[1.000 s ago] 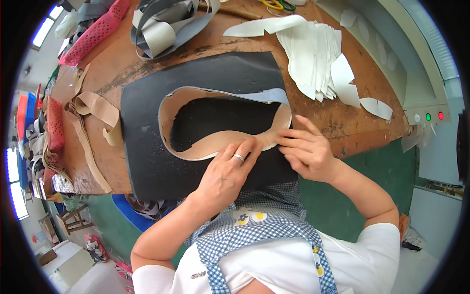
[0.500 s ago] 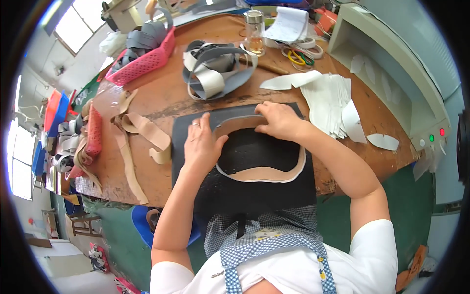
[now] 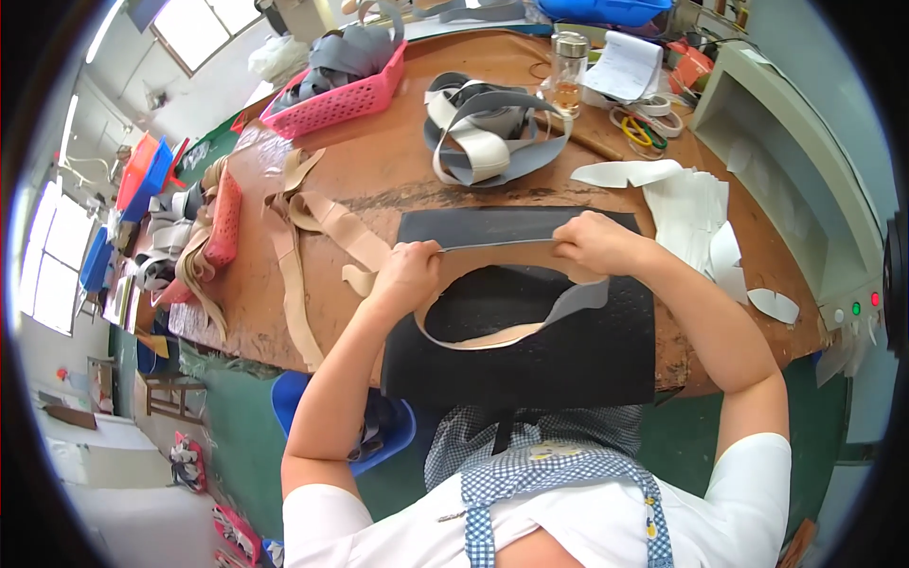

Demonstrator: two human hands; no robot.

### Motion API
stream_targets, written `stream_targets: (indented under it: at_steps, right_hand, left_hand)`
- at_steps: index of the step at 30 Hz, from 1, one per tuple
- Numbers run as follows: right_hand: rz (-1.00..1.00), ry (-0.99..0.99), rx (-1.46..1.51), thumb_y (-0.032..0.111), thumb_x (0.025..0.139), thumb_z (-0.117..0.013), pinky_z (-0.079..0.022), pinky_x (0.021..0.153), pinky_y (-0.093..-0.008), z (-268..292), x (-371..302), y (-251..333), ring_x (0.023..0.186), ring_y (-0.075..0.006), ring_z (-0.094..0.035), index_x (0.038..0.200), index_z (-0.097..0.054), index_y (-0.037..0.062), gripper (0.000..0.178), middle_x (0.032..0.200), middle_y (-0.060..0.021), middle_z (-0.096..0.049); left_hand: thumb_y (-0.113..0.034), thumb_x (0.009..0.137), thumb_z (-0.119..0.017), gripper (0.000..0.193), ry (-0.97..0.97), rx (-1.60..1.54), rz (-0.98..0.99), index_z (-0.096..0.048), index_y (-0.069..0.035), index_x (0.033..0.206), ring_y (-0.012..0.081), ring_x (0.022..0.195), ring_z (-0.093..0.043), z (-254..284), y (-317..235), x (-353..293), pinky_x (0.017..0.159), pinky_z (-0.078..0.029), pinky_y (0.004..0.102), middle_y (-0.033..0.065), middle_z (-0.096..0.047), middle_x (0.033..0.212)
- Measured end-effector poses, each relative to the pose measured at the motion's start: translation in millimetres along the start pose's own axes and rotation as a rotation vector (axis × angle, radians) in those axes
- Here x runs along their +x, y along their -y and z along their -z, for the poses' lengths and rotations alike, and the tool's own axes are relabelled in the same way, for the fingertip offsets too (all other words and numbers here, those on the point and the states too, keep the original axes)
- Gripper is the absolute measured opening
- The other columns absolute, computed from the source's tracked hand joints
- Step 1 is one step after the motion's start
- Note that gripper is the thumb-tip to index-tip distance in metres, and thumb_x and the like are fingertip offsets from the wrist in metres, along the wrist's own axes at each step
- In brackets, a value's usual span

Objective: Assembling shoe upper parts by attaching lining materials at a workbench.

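Note:
A looped strip (image 3: 502, 257), tan on the inside and grey outside, is held over a black mat (image 3: 597, 369) at the table's front edge. My left hand (image 3: 407, 277) pinches the strip's far edge at the left. The same edge is gripped by my right hand (image 3: 595, 244) at the right, and the stretch between them is drawn straight. The near side of the loop curves down onto the mat, its right part twisted to show grey. My fingertips are partly hidden behind the strip.
Tan strips (image 3: 296, 275) lie left of the mat. Beyond it are a pile of grey and white bands (image 3: 492, 133), a pink basket (image 3: 336, 102) and a glass jar (image 3: 568, 76). White cut pieces (image 3: 686, 213) spread at the right, beside a grey machine housing (image 3: 786, 142).
Both hands have closed on the strip's far edge and pulled it straight. The loop's right side has twisted, turning its grey face up. The whole view has shifted.

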State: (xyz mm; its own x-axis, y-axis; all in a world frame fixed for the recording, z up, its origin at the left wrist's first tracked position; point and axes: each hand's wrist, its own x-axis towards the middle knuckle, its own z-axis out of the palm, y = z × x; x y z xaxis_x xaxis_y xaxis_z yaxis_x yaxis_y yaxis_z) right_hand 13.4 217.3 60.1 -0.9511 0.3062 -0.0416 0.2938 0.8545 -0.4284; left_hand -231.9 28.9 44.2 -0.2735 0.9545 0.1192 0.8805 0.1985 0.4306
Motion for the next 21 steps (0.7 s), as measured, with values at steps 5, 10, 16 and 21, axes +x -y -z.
stream_targets:
  at_steps: [5,10,16,21]
  right_hand:
    - [-0.132,-0.012,0.222,0.022,0.078,-0.073,-0.05,0.069,-0.0433,1,-13,12,0.077,-0.0349,-0.066,0.088,-0.065,0.0002,0.026,0.078,-0.0184,-0.067]
    - [-0.217,0.114,0.181,0.024,0.075,-0.075,-0.052,0.079,-0.0444,-5,-14,37,0.091,-0.036,-0.067,0.098,-0.066,0.0037,0.032,0.093,-0.0174,-0.07]
    - [-0.188,-0.111,0.368,0.015,0.079,-0.076,-0.052,0.07,-0.0351,-35,-21,47,0.074,-0.0256,-0.066,0.103,-0.066,0.0011,0.03,0.084,-0.0149,-0.069]
    - [-0.278,-0.018,0.685,0.013,0.089,-0.069,-0.049,0.07,-0.0264,-33,-34,30,0.076,-0.0061,-0.057,0.101,-0.067,-0.003,0.02,0.082,-0.0039,-0.069]
  left_hand:
    - [-0.004,0.084,-0.059,0.037,0.097,0.16,0.033,-0.057,0.001,0.121,0.0397,0.099,-0.064,3,-22,-13,0.088,-0.049,0.0496,0.023,-0.066,0.107]
    - [-0.015,0.082,-0.071,0.05,-0.274,0.367,-0.513,-0.051,-0.002,0.126,0.0355,0.103,-0.064,-9,-45,-2,0.081,-0.052,0.0444,0.0189,-0.063,0.117]
    - [-0.02,0.082,-0.073,0.023,0.271,-0.108,-0.597,-0.068,-0.004,0.098,0.0386,0.077,-0.063,-32,-57,41,0.071,-0.05,0.0437,0.0192,-0.066,0.078]
    - [-0.016,0.084,-0.07,0.015,0.378,-0.298,-0.484,-0.069,-0.002,0.089,0.0372,0.071,-0.063,-16,-57,41,0.067,-0.05,0.0407,0.0194,-0.064,0.073]
